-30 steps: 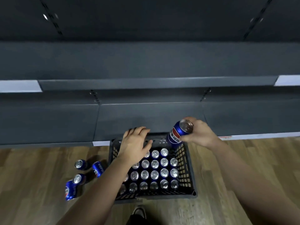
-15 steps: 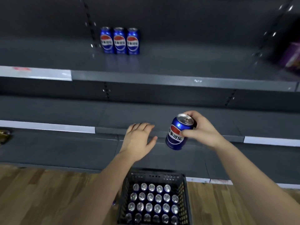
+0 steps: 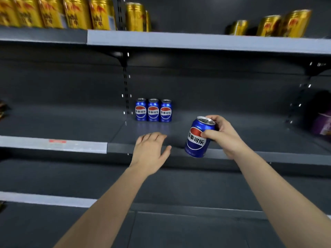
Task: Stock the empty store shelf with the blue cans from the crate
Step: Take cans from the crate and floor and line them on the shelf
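My right hand (image 3: 223, 136) grips a blue can (image 3: 198, 138) by its upper side, held slightly tilted in front of the middle shelf's front edge. My left hand (image 3: 149, 151) hovers open, palm down, just left of the can, holding nothing. Three blue cans (image 3: 153, 110) stand upright in a row at the back of the dark grey middle shelf (image 3: 71, 126), by the upright rail. The crate is out of view.
Gold cans (image 3: 53, 13) fill the shelf above, with more gold cans (image 3: 279, 25) at the right. A purple package (image 3: 322, 124) sits at the middle shelf's right end. Lower grey shelves (image 3: 179, 185) lie beneath my arms.
The view has risen from the crate and floor to the shelves. Both hands have come up to the middle shelf's front edge, the right still holding the can.
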